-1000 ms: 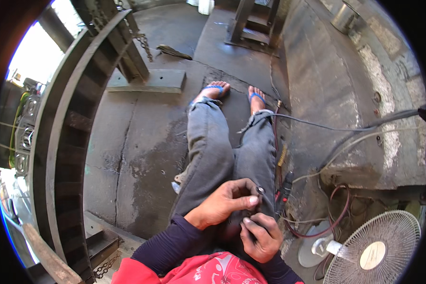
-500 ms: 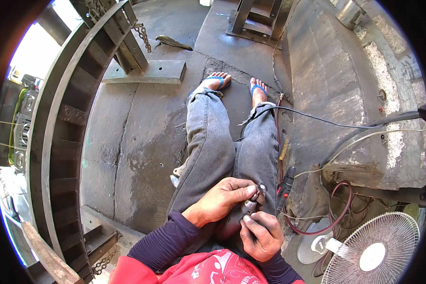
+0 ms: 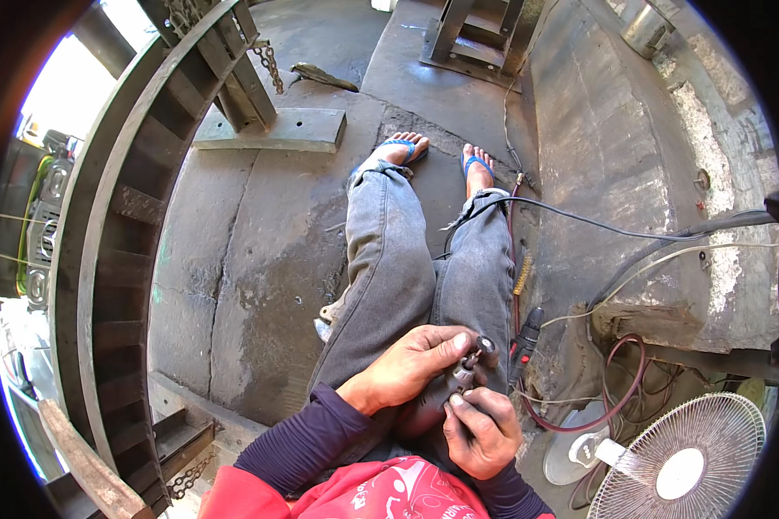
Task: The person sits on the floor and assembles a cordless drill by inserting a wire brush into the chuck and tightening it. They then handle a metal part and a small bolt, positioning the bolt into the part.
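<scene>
Over my lap lies a small rotary tool, like a die grinder (image 3: 462, 377), with a metal nose and a small round dark head (image 3: 486, 345) at its tip. Its dark body passes down between my thighs, partly hidden by my hands. My left hand (image 3: 411, 365) pinches the tip just behind the round head, thumb on top. Thumb and index finger of my right hand (image 3: 483, 430) are pressed together at the base of the nose, the other fingers curled in. Whether a small key sits in either pinch cannot be made out.
A black and red tool (image 3: 525, 342) and a yellow-bristled brush (image 3: 523, 272) lie right of my legs. Cables (image 3: 614, 227) and a red hose (image 3: 636, 372) run there. A fan (image 3: 679, 471) stands lower right. Steel beams (image 3: 104, 259) rise at left, beside a steel base plate (image 3: 312, 130).
The round head and nose of the tool show more clearly between my hands now. My right hand has shifted slightly right; the whole view has moved a little.
</scene>
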Demonstrator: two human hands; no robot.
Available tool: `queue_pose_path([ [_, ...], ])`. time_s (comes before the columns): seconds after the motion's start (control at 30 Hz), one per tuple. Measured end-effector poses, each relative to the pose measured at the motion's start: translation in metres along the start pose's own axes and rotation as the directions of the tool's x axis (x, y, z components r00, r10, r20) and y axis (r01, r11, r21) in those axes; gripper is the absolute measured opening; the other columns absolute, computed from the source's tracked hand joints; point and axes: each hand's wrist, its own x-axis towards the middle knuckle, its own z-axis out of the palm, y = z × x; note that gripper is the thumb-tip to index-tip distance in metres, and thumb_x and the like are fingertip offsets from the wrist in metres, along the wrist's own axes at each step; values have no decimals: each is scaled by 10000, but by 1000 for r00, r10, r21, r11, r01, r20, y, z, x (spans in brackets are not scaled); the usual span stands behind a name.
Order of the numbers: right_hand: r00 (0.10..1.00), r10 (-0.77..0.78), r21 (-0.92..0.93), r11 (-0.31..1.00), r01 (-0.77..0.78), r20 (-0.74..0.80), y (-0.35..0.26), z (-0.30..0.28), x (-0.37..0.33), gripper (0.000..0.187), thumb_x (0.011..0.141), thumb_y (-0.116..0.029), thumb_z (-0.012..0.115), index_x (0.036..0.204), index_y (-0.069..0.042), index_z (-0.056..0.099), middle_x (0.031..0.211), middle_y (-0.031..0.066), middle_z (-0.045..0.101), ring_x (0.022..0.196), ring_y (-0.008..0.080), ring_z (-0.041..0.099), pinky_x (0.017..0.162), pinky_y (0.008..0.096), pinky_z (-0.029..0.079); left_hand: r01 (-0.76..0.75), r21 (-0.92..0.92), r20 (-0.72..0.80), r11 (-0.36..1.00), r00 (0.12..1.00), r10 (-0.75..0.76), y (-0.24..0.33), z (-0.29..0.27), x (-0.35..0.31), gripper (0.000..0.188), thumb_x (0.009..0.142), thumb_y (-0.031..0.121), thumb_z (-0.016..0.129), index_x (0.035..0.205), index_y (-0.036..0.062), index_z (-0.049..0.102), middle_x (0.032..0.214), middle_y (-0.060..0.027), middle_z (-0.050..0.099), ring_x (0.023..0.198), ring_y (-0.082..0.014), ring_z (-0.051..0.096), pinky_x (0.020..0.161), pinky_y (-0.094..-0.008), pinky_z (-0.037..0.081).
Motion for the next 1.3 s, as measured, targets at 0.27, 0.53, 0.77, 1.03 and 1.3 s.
queue_pose_path([
  [0.27, 1000, 0, -2, 1000, 0, 15, 0, 0, 0, 315, 789, 40, 847, 1075, -40, 742, 1036, 118, 669, 876, 284, 695, 779, 392, 589, 3, -38, 63, 999, 998, 0, -1, -6, 2, 208, 1021, 207, 724, 1108, 19, 708, 995, -31, 735, 939, -114, 671, 879, -285, 528],
  [0.53, 1000, 15, 5, 1000, -15, -4, -1, 1, 4, 319, 773, 29, 847, 1070, -34, 747, 1042, 114, 683, 893, 294, 710, 786, 389, 606, -28, -41, 56, 999, 998, 30, -4, -10, 2, 221, 1025, 192, 714, 1145, 7, 714, 1032, -68, 745, 946, -144, 682, 870, -301, 530],
  [0.77, 996, 83, 17, 996, -82, -40, -1, -1, 9, 336, 803, -12, 854, 1108, -50, 717, 1040, 132, 682, 887, 286, 699, 758, 374, 592, -76, 48, 6, 996, 997, 75, -8, -6, 0, 297, 1074, 295, 656, 1073, 4, 715, 985, -18, 715, 903, -91, 615, 862, -280, 504],
  [1.03, 999, 52, -8, 999, -52, -14, 0, -1, 8, 358, 778, 9, 874, 1101, -53, 731, 1039, 137, 686, 901, 290, 709, 760, 373, 607, -70, -12, 15, 998, 997, 70, -5, -5, -2, 272, 1064, 272, 671, 1126, 12, 722, 1021, -29, 718, 946, -101, 630, 868, -276, 507],
  [1.3, 1000, -28, -79, 996, 27, -14, 3, -1, 3, 272, 880, -60, 779, 1141, -36, 705, 1060, 136, 678, 943, 271, 667, 850, 388, 554, -121, 197, -11, 973, 992, 126, -8, 1, -2, 301, 1026, 303, 700, 1038, 4, 732, 906, 5, 677, 868, -89, 589, 818, -286, 490],
])
